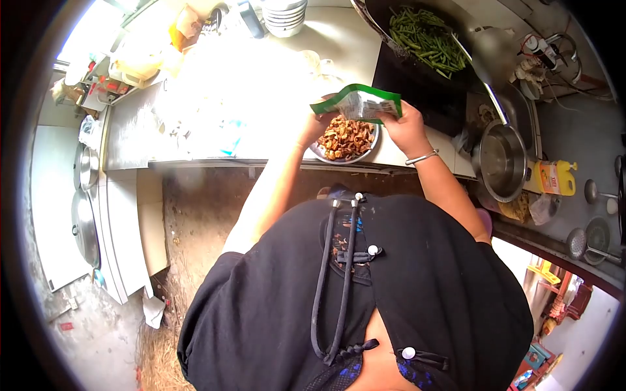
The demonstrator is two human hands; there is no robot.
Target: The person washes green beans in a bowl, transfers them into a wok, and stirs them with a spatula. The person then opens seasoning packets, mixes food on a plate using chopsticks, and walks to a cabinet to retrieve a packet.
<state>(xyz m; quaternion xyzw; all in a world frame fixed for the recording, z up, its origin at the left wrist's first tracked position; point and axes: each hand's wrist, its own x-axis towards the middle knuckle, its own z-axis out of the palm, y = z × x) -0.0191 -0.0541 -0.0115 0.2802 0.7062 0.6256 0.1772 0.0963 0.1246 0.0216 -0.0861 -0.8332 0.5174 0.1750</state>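
We see a green-edged silver pouch (362,104) held above the near edge of the bench (430,133), between both hands. The left hand (314,125) grips its left end, though glare washes out much of that hand and we cannot make out every finger. The right hand (404,126) pinches the lower right corner; a bangle (422,157) circles that wrist. The pouch's printing is too small for us to read, and we cannot tell what it contains.

Just below it, a round plate (344,161) carries brown chunks (347,138); the pouch and hands hide its far side. To the right, a wok (375,23) of green beans (430,40) is cut off at the top, a long utensil handle (495,104) slanting out of it. Left of the plate, glare swallows most of the bench, so we cannot identify the things there.
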